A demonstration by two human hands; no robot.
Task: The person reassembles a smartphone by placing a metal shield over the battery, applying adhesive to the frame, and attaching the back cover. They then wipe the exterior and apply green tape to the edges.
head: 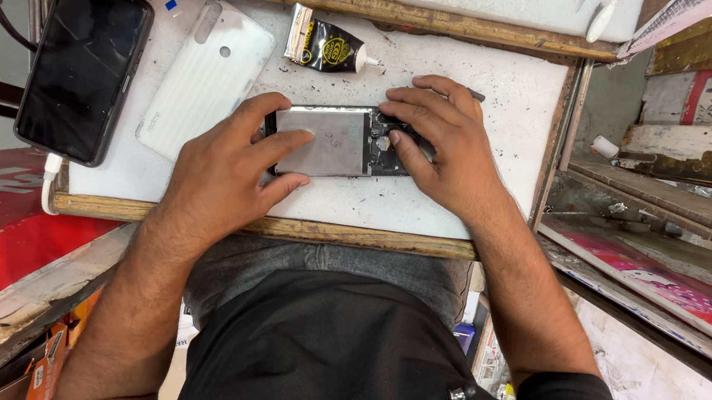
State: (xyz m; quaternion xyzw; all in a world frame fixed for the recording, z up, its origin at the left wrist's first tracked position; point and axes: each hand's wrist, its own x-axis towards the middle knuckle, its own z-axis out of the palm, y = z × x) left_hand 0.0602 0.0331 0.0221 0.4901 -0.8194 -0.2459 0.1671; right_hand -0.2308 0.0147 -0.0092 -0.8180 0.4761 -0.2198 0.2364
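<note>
- Opened phone (342,142) lies back-up at the centre of the frame on the white work board (490,88), its grey battery and dark circuit parts exposed
- I see my left hand (227,164) at its left end, fingers curled over the edge and pinning it down; the thumb lies along the lower edge
- My right hand (447,143) covers the phone's right end, fingers pressing on the circuit area, so that end is mostly hidden; whether it pinches anything small there I cannot tell
- White back cover (208,79) lies just left of my left hand, tilted, inner side down
- Black phone (84,66) with a dark screen sits at the upper left, overhanging the board's edge, with a white cable (49,182) plugged in at its lower end
- Black and yellow glue tube (328,48) rests just above the opened phone, nozzle pointing right, close to my right fingertips
- Wooden frame (274,227) edges the board below both wrists
</note>
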